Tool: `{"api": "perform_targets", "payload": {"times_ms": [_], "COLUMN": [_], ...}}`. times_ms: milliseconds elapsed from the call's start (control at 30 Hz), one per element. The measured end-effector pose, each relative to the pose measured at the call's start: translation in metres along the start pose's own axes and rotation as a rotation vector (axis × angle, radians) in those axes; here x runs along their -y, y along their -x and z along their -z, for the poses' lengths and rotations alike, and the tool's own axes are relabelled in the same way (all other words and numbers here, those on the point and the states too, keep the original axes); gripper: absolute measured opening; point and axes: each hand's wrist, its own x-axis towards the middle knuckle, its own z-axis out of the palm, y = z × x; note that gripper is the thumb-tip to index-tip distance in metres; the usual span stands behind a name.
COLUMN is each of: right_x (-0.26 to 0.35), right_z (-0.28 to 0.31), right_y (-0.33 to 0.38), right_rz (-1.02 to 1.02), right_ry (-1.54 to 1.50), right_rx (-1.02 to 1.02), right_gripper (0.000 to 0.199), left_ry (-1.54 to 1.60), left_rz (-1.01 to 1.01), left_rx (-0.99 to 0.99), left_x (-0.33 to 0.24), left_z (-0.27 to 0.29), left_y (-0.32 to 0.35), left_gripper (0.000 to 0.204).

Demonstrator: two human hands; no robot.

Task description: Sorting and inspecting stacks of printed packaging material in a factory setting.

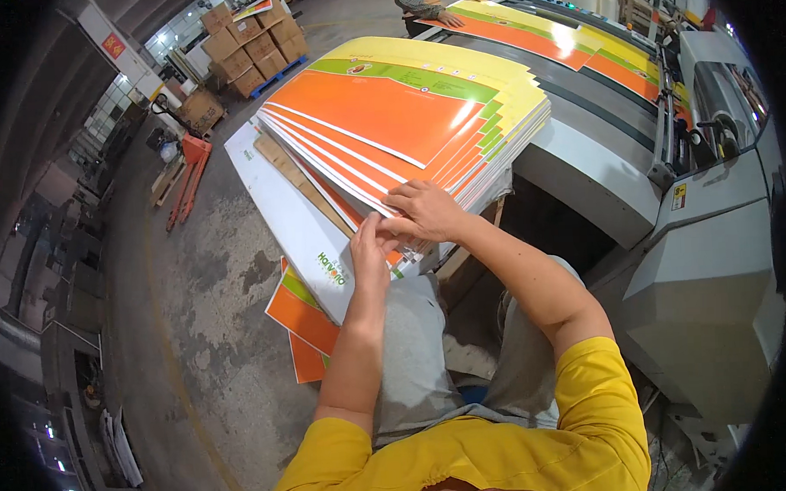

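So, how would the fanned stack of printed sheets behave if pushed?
The stack would probably slip sheet over sheet: its top looks glossy, with bright glare. It may skew, being loosely fanned. Probably heavy overall, given its many layers.

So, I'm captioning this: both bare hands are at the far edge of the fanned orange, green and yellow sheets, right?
Not the far edge: in the head view, the bare left hand and right hand are at the near edge of the fanned sheets.

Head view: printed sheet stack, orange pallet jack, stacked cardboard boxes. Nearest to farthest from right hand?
From the right hand:
1. Printed sheet stack: touching, ahead.
2. Orange pallet jack: left, mid-distance.
3. Stacked cardboard boxes: upper left, farther back.
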Motion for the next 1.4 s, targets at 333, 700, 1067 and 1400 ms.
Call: {"api": "perform_targets", "payload": {"times_ms": [333,700,1067,1400], "right_x": [-0.032,-0.002,0.003,0.001], "right_z": [-0.013,-0.016,-0.015,-0.009], "right_y": [-0.022,-0.004,0.007,0.013], "right_rz": [-0.602,-0.215,0.028,0.033], "right_ry": [-0.964,-0.242,0.015,0.018], "right_rx": [-0.407,-0.100,-0.088,-0.057], "right_gripper": [0.036,0.023,0.023,0.027], "left_ry": [-0.127,-0.150,-0.098,-0.133], "left_rz": [0.002,0.000,-0.006,0.008], "left_rx": [0.041,0.035,0.077,0.071], "left_x": [0.010,0.014,0.013,0.009], "left_z": [-0.002,0.004,0.007,0.004], "left_y": [-0.004,-0.007,-0.006,-0.004], "left_gripper": [0.027,0.018,0.013,0.013]}}
